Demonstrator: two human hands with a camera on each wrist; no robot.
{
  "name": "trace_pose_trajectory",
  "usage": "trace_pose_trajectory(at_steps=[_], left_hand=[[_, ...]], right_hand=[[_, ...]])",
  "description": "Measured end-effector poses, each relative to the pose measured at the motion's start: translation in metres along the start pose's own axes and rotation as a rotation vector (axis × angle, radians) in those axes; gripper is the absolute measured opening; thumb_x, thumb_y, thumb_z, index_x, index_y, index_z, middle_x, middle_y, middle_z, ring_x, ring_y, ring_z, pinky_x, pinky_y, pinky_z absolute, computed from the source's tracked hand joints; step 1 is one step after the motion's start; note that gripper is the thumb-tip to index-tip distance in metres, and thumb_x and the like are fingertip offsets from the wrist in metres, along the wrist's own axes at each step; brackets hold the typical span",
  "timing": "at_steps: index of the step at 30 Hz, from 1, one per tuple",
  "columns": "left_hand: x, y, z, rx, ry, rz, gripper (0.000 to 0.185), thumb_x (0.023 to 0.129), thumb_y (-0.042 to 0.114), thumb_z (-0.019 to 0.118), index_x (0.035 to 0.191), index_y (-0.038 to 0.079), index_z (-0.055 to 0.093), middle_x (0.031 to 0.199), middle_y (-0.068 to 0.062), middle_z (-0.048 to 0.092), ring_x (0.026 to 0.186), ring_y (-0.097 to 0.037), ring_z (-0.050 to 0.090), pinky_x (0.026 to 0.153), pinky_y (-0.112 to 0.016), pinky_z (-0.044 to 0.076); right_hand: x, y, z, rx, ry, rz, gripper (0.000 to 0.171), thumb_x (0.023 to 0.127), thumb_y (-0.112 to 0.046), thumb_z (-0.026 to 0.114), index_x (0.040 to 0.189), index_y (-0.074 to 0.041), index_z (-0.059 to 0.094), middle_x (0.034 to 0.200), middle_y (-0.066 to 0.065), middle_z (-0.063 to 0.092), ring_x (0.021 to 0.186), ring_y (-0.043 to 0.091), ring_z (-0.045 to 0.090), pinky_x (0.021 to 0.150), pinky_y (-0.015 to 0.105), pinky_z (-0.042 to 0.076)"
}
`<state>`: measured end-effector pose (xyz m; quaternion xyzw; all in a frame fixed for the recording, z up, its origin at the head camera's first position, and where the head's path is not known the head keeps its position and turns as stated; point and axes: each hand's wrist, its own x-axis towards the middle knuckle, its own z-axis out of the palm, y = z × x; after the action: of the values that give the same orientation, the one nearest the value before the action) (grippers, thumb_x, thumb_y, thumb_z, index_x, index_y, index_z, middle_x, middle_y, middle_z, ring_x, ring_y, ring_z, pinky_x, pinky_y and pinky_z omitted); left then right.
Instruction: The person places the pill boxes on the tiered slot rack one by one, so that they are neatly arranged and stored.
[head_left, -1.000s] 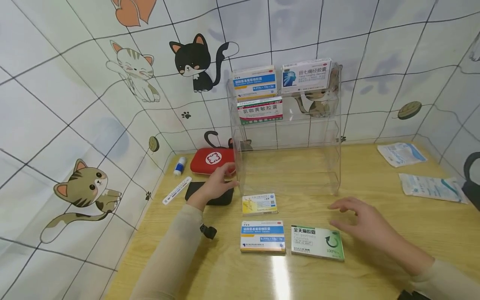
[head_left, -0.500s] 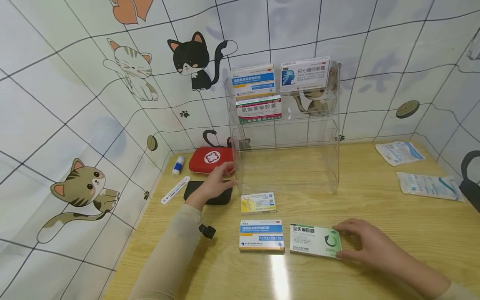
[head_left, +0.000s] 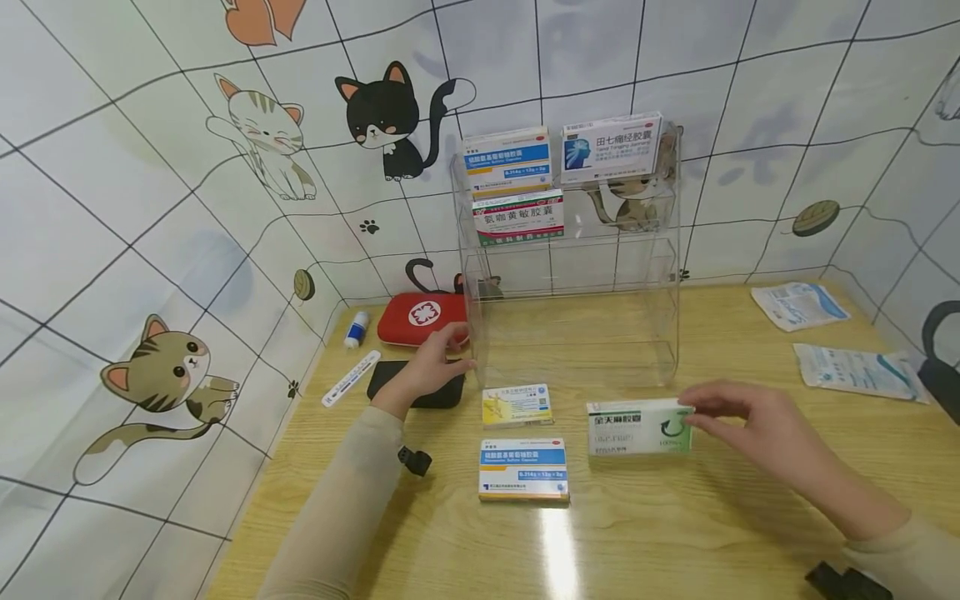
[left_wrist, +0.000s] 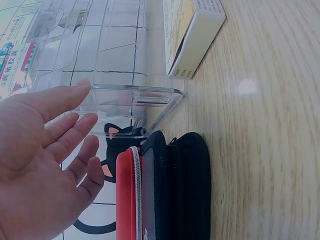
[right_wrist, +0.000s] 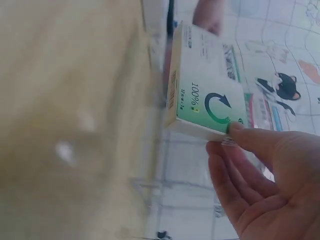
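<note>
The right hand [head_left: 757, 425] pinches the green-and-white medicine box [head_left: 640, 427] by its right end, thumb and fingertips closed on the short edge, so the printed face stays turned toward the person. The box is lifted off the wooden table [head_left: 675, 533] and hangs just in front of the clear acrylic shelf rack [head_left: 573, 250], below its empty lower tiers. In the right wrist view the thumb [right_wrist: 250, 137] lies against the box's end flap, a light grip that leaves most of the box free.

The left hand [head_left: 431, 367] lies open with relaxed fingers against the rack's left wall, apparently steadying the light rack; the left wrist view shows the fingers [left_wrist: 65, 125] straight beside the acrylic edge, holding nothing.

In front of the rack lie a small yellow box [head_left: 517, 406] and, nearer the person, a blue-and-white box [head_left: 523, 470]. The rack's upper tiers hold three more boxes [head_left: 517, 187]. Left of the rack sit a red first-aid pouch [head_left: 420, 318], a black case [head_left: 390, 385], a thermometer [head_left: 351, 379] and a small tube [head_left: 356, 330]; right of it lie two sealed white packets [head_left: 855, 371]. The table stands in a corner lined with tile-pattern wallpaper [head_left: 150, 208] printed with cartoon cats.
</note>
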<state>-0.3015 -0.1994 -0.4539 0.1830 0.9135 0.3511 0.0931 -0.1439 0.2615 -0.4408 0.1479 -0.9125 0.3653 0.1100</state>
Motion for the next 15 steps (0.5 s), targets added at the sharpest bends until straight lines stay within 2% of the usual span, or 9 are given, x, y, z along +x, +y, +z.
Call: trace_pose_trajectory(at_steps=[4,9,12,15], left_hand=[[0.000,0.000,-0.001,0.010,-0.001,0.004,0.067,0.095,0.025,0.076,0.152,0.018,0.041,0.142,-0.016,0.054,0.120,-0.027,0.052,0.099,-0.044,0.053],[-0.001,0.002,-0.001,0.003,0.002,0.004,0.067,0.096,0.022,0.076,0.153,0.017,0.041,0.141,-0.017,0.055,0.119,-0.028,0.052,0.099,-0.044,0.052],[-0.002,0.004,-0.001,-0.011,0.007,-0.004,0.065,0.095,0.019,0.075,0.152,0.016,0.042,0.140,-0.018,0.056,0.120,-0.029,0.052,0.100,-0.047,0.051],[-0.002,0.005,0.000,-0.020,0.003,-0.005,0.064,0.096,0.020,0.075,0.151,0.016,0.042,0.142,-0.018,0.054,0.121,-0.030,0.051,0.103,-0.049,0.051]], right_hand=[[0.037,-0.006,-0.019,-0.032,0.131,-0.030,0.022,0.087,-0.013,0.084,0.106,-0.024,0.080,0.110,0.007,0.078,0.089,-0.023,0.057,0.070,0.004,0.049],[0.087,-0.027,-0.042,-0.025,0.240,-0.036,0.020,0.092,-0.022,0.080,0.112,-0.022,0.079,0.115,0.005,0.077,0.092,-0.027,0.053,0.072,0.001,0.042],[0.118,-0.041,-0.058,0.012,0.297,-0.047,0.022,0.093,-0.026,0.078,0.115,-0.021,0.078,0.116,-0.002,0.077,0.092,-0.025,0.056,0.071,0.003,0.043],[0.146,-0.054,-0.077,0.067,0.370,-0.067,0.024,0.093,-0.022,0.079,0.117,-0.018,0.078,0.106,-0.015,0.076,0.090,-0.021,0.061,0.076,0.004,0.044]])
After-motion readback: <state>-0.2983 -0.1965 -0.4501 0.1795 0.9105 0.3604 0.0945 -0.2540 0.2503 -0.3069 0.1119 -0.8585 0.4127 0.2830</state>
